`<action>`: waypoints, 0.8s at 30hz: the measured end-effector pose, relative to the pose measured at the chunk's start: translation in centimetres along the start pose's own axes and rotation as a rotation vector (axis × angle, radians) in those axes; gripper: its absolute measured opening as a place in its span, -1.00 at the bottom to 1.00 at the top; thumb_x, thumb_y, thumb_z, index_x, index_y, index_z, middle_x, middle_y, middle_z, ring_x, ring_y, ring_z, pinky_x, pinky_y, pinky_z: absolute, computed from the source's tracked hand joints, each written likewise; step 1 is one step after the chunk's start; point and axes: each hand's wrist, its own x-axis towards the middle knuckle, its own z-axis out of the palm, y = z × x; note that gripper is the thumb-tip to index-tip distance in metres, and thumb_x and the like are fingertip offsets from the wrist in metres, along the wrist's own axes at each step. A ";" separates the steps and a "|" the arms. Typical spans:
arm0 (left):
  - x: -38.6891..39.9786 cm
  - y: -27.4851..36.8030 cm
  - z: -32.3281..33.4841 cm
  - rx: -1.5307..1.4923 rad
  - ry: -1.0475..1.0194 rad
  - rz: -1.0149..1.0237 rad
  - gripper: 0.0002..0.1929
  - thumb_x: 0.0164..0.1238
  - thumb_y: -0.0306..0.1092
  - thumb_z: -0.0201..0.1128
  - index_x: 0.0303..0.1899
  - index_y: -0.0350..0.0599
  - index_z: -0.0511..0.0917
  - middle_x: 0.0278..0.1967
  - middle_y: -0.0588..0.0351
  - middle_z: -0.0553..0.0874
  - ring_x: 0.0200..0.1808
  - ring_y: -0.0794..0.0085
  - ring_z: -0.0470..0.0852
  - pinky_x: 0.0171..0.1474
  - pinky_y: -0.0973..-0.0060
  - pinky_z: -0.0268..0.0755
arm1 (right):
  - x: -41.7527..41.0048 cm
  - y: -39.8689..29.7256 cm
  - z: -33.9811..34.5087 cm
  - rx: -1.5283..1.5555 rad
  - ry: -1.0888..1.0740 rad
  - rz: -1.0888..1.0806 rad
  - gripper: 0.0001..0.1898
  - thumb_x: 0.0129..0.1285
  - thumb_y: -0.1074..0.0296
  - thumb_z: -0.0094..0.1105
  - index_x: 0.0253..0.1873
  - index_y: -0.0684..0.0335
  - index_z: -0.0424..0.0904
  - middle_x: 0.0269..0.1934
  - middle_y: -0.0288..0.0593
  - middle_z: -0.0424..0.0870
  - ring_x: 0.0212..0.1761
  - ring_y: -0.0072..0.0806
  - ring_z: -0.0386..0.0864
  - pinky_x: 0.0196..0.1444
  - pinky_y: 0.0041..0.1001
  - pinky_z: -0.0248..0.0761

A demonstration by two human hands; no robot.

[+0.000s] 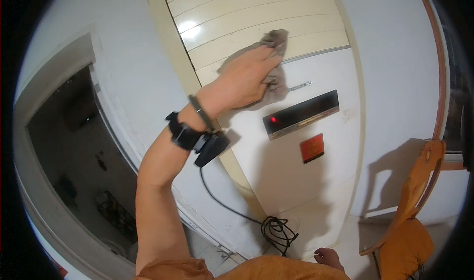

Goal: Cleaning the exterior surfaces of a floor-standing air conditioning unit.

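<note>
My left hand (pixel 246 76) presses a crumpled grey-brown cloth (pixel 276 82) against the front of a white and cream floor-standing air conditioner (pixel 292 183). The cloth lies where the cream louvred slats (pixel 259 10) meet the white lower panel. Below it are a dark display strip (pixel 301 113) with a red light and a red square sticker (pixel 312 148). A dark band and a black strapped device (pixel 213 146) with a cable are on my left wrist. My right hand (pixel 327 257) hangs low at the bottom edge, partly hidden by the orange clothing; whether it holds anything is unclear.
A black cable (pixel 277 233) runs down from the wrist device and hangs in a loose coil. An orange wooden chair (pixel 414 206) stands at the right near a window frame (pixel 439 76). At the left, a doorway (pixel 59 58) opens onto a dark room.
</note>
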 end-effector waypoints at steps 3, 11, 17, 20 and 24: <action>0.5 0.6 0.5 -0.017 -0.020 0.007 -0.45 -0.10 -0.64 0.07 0.08 -0.26 0.38 0.04 -0.23 0.45 0.07 -0.11 0.41 0.11 0.23 0.34 | -0.7 -0.7 1.0 0.052 0.003 -0.006 -0.69 0.07 0.18 0.21 -0.12 0.18 0.64 -0.31 -0.13 0.71 -0.26 -0.27 0.67 -0.10 -0.36 0.51; -10.3 -0.1 -3.0 0.198 -0.019 -0.236 -0.33 -0.14 -0.68 0.13 0.20 -0.20 0.34 0.17 -0.25 0.40 0.27 -0.08 0.31 0.30 0.21 0.22 | -2.4 7.4 2.8 0.082 -0.037 0.078 -0.68 0.03 0.13 0.26 -0.14 0.15 0.66 -0.33 -0.11 0.71 -0.25 -0.28 0.66 -0.10 -0.35 0.50; -5.8 0.0 -1.7 0.113 0.032 -0.134 -0.37 -0.10 -0.66 0.12 0.18 -0.23 0.35 0.15 -0.27 0.41 0.26 -0.09 0.31 0.30 0.21 0.21 | -2.4 0.9 -2.4 -0.085 0.032 0.029 -0.72 0.08 0.15 0.18 -0.14 0.14 0.63 -0.37 -0.14 0.70 -0.26 -0.19 0.65 -0.15 -0.26 0.50; -1.9 0.0 -0.2 0.037 0.028 -0.075 -0.38 -0.12 -0.67 0.11 0.15 -0.24 0.36 0.13 -0.26 0.42 0.22 -0.11 0.34 0.26 0.23 0.25 | -1.0 -1.1 -2.1 -0.137 0.087 -0.023 -0.73 0.10 0.18 0.16 -0.14 0.15 0.62 -0.38 -0.14 0.70 -0.27 -0.16 0.64 -0.17 -0.25 0.49; -0.5 1.2 0.1 -0.007 -0.018 -0.053 -0.39 -0.15 -0.68 0.09 0.13 -0.25 0.37 0.12 -0.24 0.43 0.18 -0.12 0.36 0.22 0.23 0.29 | -0.4 -2.3 -0.1 -0.028 0.045 -0.040 -0.72 0.11 0.18 0.14 -0.11 0.15 0.62 -0.36 -0.13 0.70 -0.26 -0.15 0.64 -0.15 -0.24 0.49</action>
